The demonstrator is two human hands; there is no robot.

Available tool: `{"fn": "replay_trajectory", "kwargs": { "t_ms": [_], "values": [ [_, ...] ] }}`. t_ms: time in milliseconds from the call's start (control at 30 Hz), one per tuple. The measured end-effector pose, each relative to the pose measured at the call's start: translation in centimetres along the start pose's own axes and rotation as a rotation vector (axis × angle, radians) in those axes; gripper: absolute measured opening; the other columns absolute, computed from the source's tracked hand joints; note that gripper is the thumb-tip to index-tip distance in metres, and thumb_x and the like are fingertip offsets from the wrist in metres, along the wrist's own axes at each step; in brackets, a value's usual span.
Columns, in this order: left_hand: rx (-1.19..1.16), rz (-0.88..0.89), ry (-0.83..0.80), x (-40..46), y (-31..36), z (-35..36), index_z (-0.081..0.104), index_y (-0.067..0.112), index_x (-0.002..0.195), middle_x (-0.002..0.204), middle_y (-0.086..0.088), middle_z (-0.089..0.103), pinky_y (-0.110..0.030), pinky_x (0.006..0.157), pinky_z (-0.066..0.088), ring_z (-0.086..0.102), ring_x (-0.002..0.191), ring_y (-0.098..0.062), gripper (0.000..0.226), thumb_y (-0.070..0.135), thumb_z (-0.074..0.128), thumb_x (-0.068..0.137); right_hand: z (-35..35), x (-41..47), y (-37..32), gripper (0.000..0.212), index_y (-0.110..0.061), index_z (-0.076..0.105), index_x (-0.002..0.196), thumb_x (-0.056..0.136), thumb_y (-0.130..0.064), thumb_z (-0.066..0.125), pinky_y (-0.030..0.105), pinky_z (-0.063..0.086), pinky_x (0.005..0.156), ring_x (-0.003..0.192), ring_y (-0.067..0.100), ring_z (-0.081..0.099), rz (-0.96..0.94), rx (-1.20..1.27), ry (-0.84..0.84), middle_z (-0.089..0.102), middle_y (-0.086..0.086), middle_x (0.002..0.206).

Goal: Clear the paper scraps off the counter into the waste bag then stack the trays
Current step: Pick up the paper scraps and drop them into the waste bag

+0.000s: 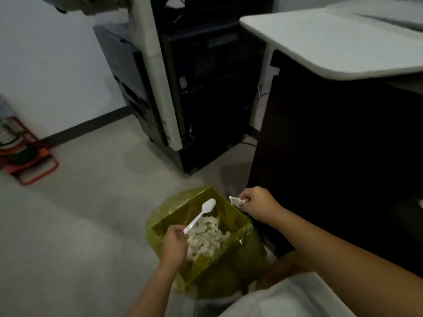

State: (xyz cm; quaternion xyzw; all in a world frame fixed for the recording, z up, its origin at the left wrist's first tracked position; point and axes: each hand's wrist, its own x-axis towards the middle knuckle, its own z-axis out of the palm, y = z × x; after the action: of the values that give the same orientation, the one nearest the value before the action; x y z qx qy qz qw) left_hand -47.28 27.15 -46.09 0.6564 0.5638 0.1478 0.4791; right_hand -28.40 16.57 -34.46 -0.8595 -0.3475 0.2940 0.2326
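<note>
Beside the dark counter (343,133), left fingers (177,234) grip a spoon (200,216), right fingers (248,200) pinch paper (237,200).

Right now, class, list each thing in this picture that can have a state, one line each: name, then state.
Waste bag: open, its mouth spread wide.
Paper scraps: piled inside the bag.
Spoon: held above the bag, bowl up.
Crumpled paper: pinched at the bag's rim, not yet dropped.
Left hand: grips the spoon handle.
Right hand: holds the crumpled paper.
Counter: its visible part is bare.
</note>
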Motion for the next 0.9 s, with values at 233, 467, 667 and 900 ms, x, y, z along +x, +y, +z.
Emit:
{"fn": "replay_trajectory", "kwargs": {
  "t_ms": [233,467,667,900],
  "values": [
    [0.086,-0.049,-0.074,3.6,-2.5,-0.1,0.055,0.004,0.12,0.11,-0.01,0.06,-0.027,0.075,0.043,0.058,0.095,-0.024,0.027,0.015,0.046,0.097,4.1,3.4,-0.9,0.043,-0.014,0.052,0.131,0.088,-0.005,0.055,0.034,0.047,0.098,0.118,0.024,0.054,0.034,0.022,-0.149,0.054,0.008,0.132],
    [0.028,-0.018,-0.145,5.2,-0.4,0.8,0.058,0.007,0.115,0.112,-0.006,0.061,-0.027,0.084,0.046,0.057,0.097,-0.019,0.023,0.015,0.05,0.096,3.6,4.2,-0.3,0.045,-0.017,0.053,0.13,0.088,0.0,0.053,0.032,0.045,0.1,0.124,0.023,0.05,0.045,0.008,-0.171,0.051,0.005,0.136],
    [-0.017,0.23,-0.131,3.3,5.6,0.1,0.062,0.018,0.11,0.093,0.012,0.062,-0.007,0.066,0.038,0.059,0.087,-0.007,0.018,0.023,0.053,0.094,0.9,3.3,-1.3,0.035,-0.015,0.056,0.126,0.091,-0.009,0.055,0.023,0.043,0.09,0.116,0.017,0.054,-0.017,0.07,-0.094,0.059,0.003,0.126],
    [-0.048,0.758,-0.153,-3.1,15.2,-1.7,0.064,0.026,0.094,0.085,0.007,0.064,-0.02,0.07,0.049,0.06,0.08,-0.006,0.008,0.023,0.056,0.092,-6.9,-1.5,-4.4,0.03,-0.016,0.058,0.122,0.093,-0.011,0.052,0.013,0.041,0.085,0.109,0.006,0.054,-0.239,0.183,0.069,0.061,-0.003,0.118]
  ]
}}
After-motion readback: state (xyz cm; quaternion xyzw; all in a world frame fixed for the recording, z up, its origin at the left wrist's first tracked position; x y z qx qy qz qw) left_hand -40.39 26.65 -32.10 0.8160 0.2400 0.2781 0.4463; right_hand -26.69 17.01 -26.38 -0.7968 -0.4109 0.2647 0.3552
